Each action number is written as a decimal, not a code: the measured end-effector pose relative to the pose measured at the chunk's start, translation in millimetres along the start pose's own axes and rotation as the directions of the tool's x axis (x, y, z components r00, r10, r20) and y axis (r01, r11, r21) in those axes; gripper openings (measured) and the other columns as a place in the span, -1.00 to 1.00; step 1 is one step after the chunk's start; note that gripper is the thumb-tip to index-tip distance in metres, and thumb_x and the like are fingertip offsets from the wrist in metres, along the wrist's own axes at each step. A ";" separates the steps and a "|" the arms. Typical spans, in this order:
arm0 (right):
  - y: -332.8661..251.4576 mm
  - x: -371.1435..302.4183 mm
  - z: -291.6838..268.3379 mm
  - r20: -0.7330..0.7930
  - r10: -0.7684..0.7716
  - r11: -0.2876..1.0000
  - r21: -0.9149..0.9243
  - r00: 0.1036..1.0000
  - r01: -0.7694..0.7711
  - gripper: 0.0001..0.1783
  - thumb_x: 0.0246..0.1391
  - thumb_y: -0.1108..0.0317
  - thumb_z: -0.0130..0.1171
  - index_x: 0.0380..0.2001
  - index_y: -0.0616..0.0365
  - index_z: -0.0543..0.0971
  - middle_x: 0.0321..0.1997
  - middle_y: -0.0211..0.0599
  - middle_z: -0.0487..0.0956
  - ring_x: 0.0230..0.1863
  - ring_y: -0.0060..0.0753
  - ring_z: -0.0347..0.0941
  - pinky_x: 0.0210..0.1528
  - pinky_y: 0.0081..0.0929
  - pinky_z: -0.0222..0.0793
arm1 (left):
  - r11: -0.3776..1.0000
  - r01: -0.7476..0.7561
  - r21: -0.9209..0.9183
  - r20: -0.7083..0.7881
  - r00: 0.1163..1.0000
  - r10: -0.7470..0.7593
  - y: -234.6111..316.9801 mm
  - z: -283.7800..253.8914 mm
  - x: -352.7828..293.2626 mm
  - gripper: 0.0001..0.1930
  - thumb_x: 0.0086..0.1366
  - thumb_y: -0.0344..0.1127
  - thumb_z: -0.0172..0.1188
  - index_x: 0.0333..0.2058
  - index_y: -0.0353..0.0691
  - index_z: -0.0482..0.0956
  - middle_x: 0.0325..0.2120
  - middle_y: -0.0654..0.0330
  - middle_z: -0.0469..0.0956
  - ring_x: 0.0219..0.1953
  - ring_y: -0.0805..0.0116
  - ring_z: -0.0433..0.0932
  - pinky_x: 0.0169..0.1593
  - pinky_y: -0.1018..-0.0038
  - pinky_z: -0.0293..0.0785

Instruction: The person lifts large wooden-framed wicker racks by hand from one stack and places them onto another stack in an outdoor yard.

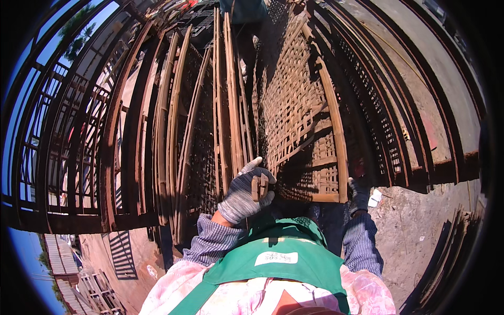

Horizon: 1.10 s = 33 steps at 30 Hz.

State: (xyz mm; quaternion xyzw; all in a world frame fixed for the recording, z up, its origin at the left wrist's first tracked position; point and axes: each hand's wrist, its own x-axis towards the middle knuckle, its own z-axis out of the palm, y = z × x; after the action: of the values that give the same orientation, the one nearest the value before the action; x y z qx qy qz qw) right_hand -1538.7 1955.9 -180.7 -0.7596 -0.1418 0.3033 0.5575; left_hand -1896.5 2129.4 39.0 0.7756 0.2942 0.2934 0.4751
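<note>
In a grey glove, my left hand (pixel 245 195) is at the near ends of the upright bamboo frames, fingers curled and one pale finger or thumb pointing up. Small brown pieces (pixel 259 188) show at its curled fingers; whether they are bamboo or bare fingers I cannot tell. A woven bamboo panel (pixel 294 105) with a pole edge leans right of that hand. At the panel's near right corner, my right hand (pixel 359 195), in a dark glove and partly shaded, closes at the frame's edge. Its far fingers are hidden.
Several bamboo-framed panels (pixel 176 131) stand on edge to the left. Rusty metal bars (pixel 107 157) form a rack on both sides, with a low crossbar (pixel 446 167) at right. Wooden pallets (pixel 100 291) lie at lower left; stacked strips (pixel 446 257) lie at lower right.
</note>
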 end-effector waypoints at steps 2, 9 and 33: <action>0.2 2.1 -1.7 -0.003 0.080 0.994 -0.070 0.997 -0.080 -0.38 0.01 0.35 0.35 0.14 0.17 0.35 0.06 -0.41 0.45 -0.07 -0.47 0.40 -0.05 -0.51 0.40 | 1.000 0.016 -0.017 -0.005 1.000 -0.016 -2.7 0.9 -2.1 -0.84 -0.07 -0.42 0.33 -0.48 -0.18 0.52 -0.46 0.25 0.57 -0.29 0.33 0.58 0.35 0.20 0.13; -9.3 -8.2 1.7 0.005 0.032 0.999 -0.004 0.999 -0.032 -0.34 0.00 0.33 0.36 0.16 0.19 0.33 0.11 -0.37 0.43 -0.01 -0.47 0.38 0.03 -0.51 0.35 | 0.906 0.218 -0.363 -0.086 0.960 -0.265 -6.8 -7.1 -21.5 -0.71 -0.06 -0.48 0.34 -0.27 -0.18 0.59 -0.40 0.21 0.57 -0.23 0.30 0.59 0.36 0.18 0.11; -2.2 -4.0 4.0 0.030 0.102 0.976 0.188 0.994 -0.105 -0.35 0.00 0.29 0.35 0.16 0.24 0.40 0.15 -0.34 0.47 0.10 -0.42 0.38 0.15 -0.45 0.28 | 0.998 0.003 0.070 0.038 0.999 -0.006 2.1 14.6 10.2 -0.79 -0.08 -0.53 0.31 -0.62 -0.18 0.41 -0.52 0.26 0.52 -0.34 0.37 0.56 0.33 0.21 0.18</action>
State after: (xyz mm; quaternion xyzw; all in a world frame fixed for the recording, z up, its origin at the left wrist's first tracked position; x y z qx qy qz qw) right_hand -1544.0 1957.4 -178.2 -0.7064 -0.0782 0.3516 0.6093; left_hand -1878.7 2127.8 37.2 0.7967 0.2969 0.2672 0.4536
